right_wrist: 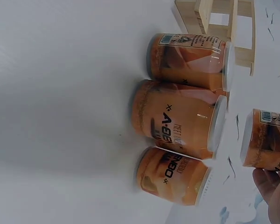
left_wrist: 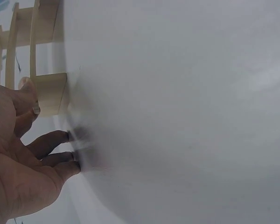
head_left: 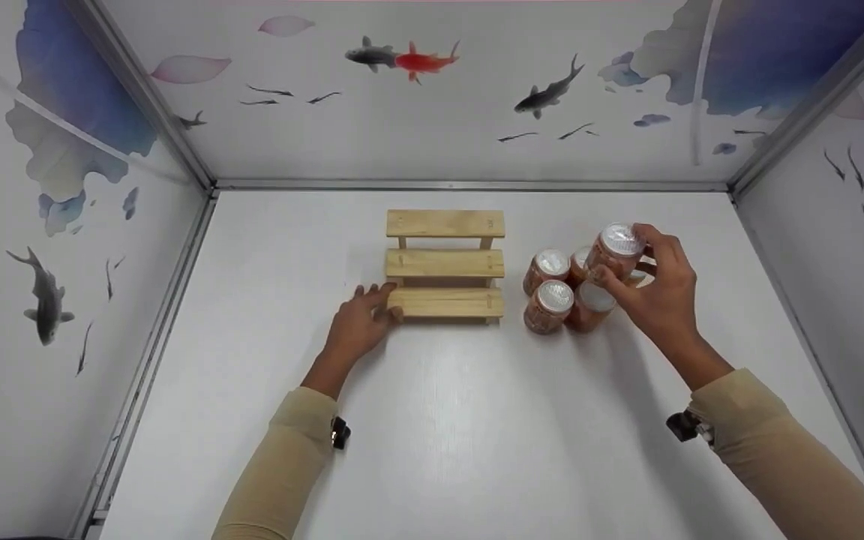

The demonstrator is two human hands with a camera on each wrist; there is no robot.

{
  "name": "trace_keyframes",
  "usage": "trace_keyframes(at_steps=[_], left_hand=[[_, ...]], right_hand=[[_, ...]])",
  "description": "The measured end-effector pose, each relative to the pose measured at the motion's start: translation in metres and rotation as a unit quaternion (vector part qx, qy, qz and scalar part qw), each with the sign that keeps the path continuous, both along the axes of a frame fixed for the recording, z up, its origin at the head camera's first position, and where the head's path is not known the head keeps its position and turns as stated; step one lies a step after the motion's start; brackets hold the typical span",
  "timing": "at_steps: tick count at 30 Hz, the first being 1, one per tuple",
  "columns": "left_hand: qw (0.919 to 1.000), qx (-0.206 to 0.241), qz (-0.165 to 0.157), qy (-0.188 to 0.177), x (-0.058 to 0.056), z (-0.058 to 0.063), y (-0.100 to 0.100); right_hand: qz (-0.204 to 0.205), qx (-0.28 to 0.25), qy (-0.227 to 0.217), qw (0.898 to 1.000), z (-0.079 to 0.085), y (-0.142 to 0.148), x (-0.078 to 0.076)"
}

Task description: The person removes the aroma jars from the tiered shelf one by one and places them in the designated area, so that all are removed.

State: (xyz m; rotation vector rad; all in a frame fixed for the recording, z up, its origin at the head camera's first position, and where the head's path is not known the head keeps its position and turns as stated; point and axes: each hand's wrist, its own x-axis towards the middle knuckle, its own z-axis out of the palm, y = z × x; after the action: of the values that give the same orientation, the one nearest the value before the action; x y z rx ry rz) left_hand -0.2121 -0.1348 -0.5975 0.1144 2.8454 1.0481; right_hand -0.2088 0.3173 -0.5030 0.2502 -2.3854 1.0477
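My right hand (head_left: 661, 289) grips a can (head_left: 612, 253) with a silver lid and an orange-brown label, thumb on its near side and fingers at its top and far side. It is raised over the other cans. In the right wrist view, the held can (right_wrist: 266, 140) is clear of the table. Below it, several like cans (head_left: 548, 307) stand upright in a tight cluster. My left hand (head_left: 361, 322) pinches the left end of the lowest step of a three-step wooden rack (head_left: 445, 302) between thumb and index finger. In the left wrist view, its other fingers (left_wrist: 51, 140) reach down beside the rack.
Beneath everything lies a white tabletop (head_left: 432, 420). White panels (head_left: 447, 150) printed with fish and leaves enclose it at the back and both sides, with metal strips (head_left: 469, 185) along the edges. The can cluster stands just right of the rack.
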Motion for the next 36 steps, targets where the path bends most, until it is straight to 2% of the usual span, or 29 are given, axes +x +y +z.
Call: trace_keyframes(at_steps=[5,12,18,25,26,32,36], left_hand=[[1.0,-0.005,-0.002,-0.003,-0.001,-0.001,0.0],[0.9998,0.019,0.001,0.0,0.0,-0.003,-0.002],[0.9999,0.009,-0.006,0.004,-0.001,-0.004,-0.002],[0.9993,0.019,-0.011,0.03,-0.011,-0.03,-0.01],[0.9993,0.017,-0.012,0.031,-0.01,-0.03,-0.01],[0.9998,0.017,-0.008,0.004,-0.002,-0.004,-0.003],[1.0,0.004,-0.004,-0.008,-0.001,-0.001,-0.001]], right_hand=[[-0.008,0.004,-0.001,1.0,-0.004,0.008,0.006],[-0.013,-0.006,-0.007,1.0,-0.008,0.018,0.014],[-0.027,0.004,-0.013,1.0,-0.012,0.027,0.018],[-0.047,0.005,-0.024,0.999,-0.019,0.036,0.022],[-0.05,0.006,-0.025,0.998,-0.021,0.037,0.022],[-0.061,0.005,-0.033,0.998,-0.025,0.042,0.025],[-0.065,0.004,-0.036,0.997,-0.025,0.044,0.027]])
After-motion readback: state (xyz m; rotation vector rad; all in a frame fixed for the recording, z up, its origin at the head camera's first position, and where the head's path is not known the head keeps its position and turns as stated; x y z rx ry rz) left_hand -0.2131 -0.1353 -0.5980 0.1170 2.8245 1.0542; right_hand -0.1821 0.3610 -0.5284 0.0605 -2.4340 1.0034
